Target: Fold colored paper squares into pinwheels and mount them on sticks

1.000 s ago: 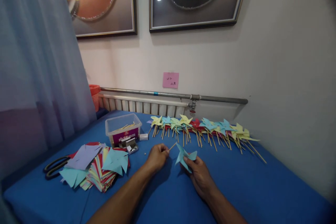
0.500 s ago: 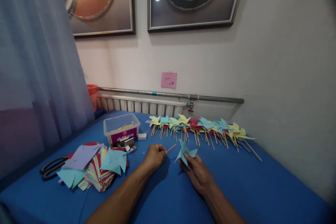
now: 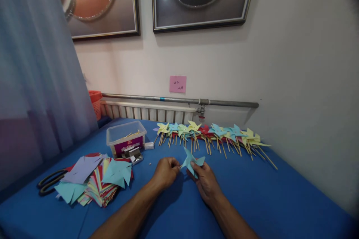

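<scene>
Left hand (image 3: 165,170): fingertips pinched at the pinwheel's hub; stick hidden.
Right hand (image 3: 205,181): pinching light-blue paper pinwheel (image 3: 192,161), held just above blue tablecloth (image 3: 280,201).
Technique: best keep hub steady, blades uncrushed.
Nearby: finished pinwheels (image 3: 213,134); paper squares (image 3: 95,179).

A table covered in blue cloth (image 3: 266,198) carries everything. At the near left lies a fanned pile of coloured paper squares (image 3: 95,181), with black-handled scissors (image 3: 49,182) just left of it. Farther back stands a clear plastic box of wooden sticks (image 3: 126,140). Along the far edge runs a row of finished paper pinwheels on sticks (image 3: 213,134).
</scene>
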Demonstrator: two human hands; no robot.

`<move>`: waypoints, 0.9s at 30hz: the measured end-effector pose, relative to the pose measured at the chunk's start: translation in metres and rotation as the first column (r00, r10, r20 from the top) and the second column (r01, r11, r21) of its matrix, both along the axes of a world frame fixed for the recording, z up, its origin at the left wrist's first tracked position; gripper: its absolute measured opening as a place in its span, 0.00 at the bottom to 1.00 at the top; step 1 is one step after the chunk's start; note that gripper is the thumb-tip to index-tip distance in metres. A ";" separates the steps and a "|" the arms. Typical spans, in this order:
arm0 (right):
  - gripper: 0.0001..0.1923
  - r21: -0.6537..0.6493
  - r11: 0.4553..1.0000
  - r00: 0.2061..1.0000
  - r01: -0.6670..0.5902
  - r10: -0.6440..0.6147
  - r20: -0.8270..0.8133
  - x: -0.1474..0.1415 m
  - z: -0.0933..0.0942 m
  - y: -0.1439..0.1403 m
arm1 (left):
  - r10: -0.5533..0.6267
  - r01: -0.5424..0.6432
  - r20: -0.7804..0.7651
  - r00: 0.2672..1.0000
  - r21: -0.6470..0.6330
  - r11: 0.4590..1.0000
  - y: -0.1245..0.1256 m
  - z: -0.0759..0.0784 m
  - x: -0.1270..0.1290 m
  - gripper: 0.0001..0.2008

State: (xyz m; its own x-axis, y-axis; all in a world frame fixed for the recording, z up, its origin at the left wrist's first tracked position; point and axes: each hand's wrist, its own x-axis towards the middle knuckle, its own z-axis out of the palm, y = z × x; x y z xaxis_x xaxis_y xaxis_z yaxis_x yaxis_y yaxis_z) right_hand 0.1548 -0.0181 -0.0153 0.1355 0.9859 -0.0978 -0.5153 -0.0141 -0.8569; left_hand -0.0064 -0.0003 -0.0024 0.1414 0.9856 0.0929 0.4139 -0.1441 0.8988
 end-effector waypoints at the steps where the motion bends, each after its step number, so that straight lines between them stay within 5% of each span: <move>1: 0.23 0.000 1.000 1.000 -0.001 0.001 -0.004 0.000 0.001 0.000 | 0.001 -0.001 -0.008 1.000 0.001 1.000 0.000 0.000 0.000 0.05; 27: 0.19 0.025 1.000 1.000 -0.013 0.012 0.015 -0.001 0.002 -0.001 | 0.047 -0.045 -0.058 0.997 0.049 0.998 -0.005 0.006 0.000 0.06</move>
